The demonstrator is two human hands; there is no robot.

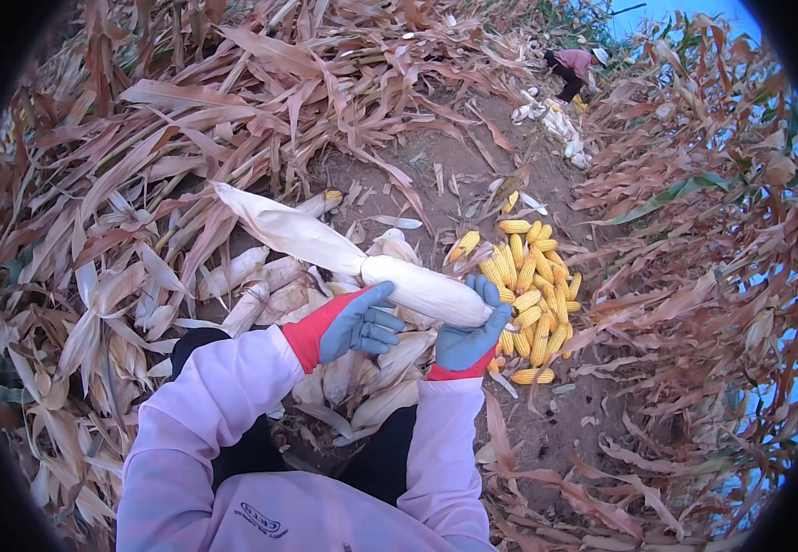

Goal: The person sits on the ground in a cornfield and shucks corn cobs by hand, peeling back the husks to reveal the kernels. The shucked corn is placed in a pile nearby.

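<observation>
An ear of corn in its pale dry husk (430, 290) is held up in front of me, with a long husk tip (288, 224) stretching to the upper left. Its thick lower end rests in my right hand (468, 339), fingers curled behind it. My left hand (365, 326) is just below the ear's middle, fingers apart and thumb by the husk; whether it touches is unclear. Both hands wear blue-grey coated gloves with red cuffs. Under them lie unhusked ears (281, 297) and loose husks (392, 400). Husked yellow cobs (533, 297) are heaped beside my right hand.
Dry cornstalks (233, 90) lie thick at the left and top. More dry corn plants (702, 310) line the right side. Farther off, a person (572, 65) bends beside a row of pale-husked ears (561, 131). Bare soil (440, 159) shows between.
</observation>
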